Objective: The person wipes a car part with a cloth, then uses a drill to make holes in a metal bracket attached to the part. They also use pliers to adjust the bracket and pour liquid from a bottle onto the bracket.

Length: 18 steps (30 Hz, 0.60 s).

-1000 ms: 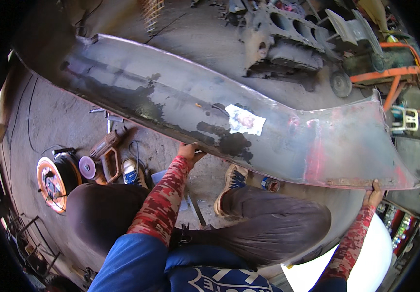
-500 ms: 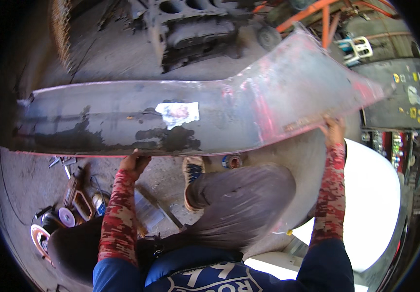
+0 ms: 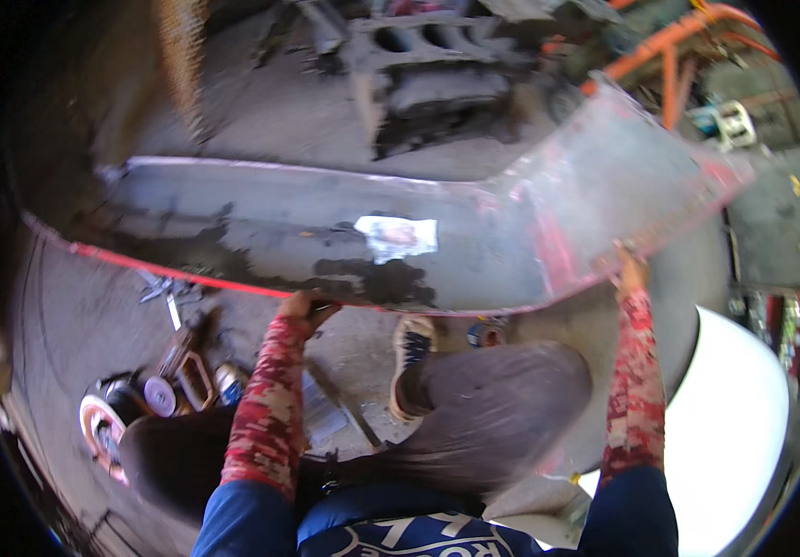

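A long curved metal panel [image 3: 474, 260], grey with dark stains and pink-red patches, stretches across the view, its right end flaring upward. A white patch [image 3: 394, 239] lies on its inner face. My left hand [image 3: 312, 311] grips the near red-lined edge at the middle, and my right hand [image 3: 629, 265] holds the same edge farther right. Below the panel are my bent legs, a shoe [image 3: 414, 353] and a small round can [image 3: 486, 332], partly covered.
An angle grinder [image 3: 182, 376], cord reel [image 3: 103, 427] and scattered tools [image 3: 173, 297] lie at left. An engine block [image 3: 428, 84] stands beyond the panel, an orange metal frame [image 3: 667, 74] at upper right. A large white curved part [image 3: 725, 427] is at my right.
The panel has swung from a downward slant to more level, its right end moving farther from me. Since half a second ago the view has shifted and more red edge shows. Both hands keep their hold.
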{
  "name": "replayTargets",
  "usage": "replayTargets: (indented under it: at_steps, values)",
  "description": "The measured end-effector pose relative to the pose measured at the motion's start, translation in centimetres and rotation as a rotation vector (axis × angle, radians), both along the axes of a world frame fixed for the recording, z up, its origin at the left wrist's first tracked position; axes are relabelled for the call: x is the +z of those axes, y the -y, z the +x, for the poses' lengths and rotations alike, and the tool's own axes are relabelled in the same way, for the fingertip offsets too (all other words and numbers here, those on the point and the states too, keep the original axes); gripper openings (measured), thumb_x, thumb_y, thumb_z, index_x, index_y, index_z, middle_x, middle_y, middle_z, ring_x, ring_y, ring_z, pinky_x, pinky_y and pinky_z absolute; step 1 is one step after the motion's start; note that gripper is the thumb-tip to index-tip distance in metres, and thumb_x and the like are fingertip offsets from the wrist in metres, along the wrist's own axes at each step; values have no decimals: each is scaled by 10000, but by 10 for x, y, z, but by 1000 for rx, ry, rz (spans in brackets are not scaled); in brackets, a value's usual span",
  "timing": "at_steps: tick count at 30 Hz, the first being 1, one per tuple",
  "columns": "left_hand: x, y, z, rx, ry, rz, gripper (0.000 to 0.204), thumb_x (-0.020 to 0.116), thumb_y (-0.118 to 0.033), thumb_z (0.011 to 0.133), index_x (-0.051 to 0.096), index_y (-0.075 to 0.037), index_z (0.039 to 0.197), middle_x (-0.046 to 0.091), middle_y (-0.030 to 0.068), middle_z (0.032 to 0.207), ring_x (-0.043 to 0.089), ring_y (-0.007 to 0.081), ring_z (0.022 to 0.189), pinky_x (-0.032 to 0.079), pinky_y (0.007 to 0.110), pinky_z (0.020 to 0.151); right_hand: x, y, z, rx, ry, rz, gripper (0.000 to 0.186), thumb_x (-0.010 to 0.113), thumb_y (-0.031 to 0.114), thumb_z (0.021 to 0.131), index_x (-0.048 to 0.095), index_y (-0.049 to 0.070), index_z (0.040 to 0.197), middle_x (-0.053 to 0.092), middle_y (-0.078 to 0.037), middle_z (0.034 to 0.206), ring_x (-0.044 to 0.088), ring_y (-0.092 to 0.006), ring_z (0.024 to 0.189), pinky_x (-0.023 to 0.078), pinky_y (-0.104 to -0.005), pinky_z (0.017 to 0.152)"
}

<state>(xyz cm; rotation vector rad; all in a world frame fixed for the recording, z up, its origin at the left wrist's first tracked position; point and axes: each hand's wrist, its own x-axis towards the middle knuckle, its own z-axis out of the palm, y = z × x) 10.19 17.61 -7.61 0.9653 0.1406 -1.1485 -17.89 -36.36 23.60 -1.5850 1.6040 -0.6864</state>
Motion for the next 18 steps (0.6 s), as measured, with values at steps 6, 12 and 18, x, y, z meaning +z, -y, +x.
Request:
replayTargets:
  at_steps: [6, 12, 18]
  values:
    - [17, -8, -4, -99, 257, 311, 259, 651, -165, 972, 717, -22, 1178, 759, 132, 1116, 739, 264, 965, 605, 364, 860, -30, -8, -27, 46, 208, 75, 470, 788, 346, 896, 635, 32, 1210, 672, -87, 973, 674, -257, 815, 580, -414, 723]
    - [-9, -40, 2, 258, -469, 296, 208, 577, -24, 936, 690, 30, 1102, 732, 193, 1114, 738, 323, 976, 636, 419, 830, -60, -38, -64, 117, 245, 157, 609, 793, 425, 877, 627, 2, 1283, 673, -118, 1134, 671, -244, 883, 548, -426, 809]
    - [-19, -26, -8, 586, -525, 301, 335, 558, -37, 933, 558, -134, 1254, 668, 122, 1106, 720, 353, 907, 618, 488, 708, -16, -5, -99, -48, 312, -175, 655, 743, 373, 933, 572, -59, 1394, 585, -179, 1379, 570, -309, 1242, 437, -425, 1094]
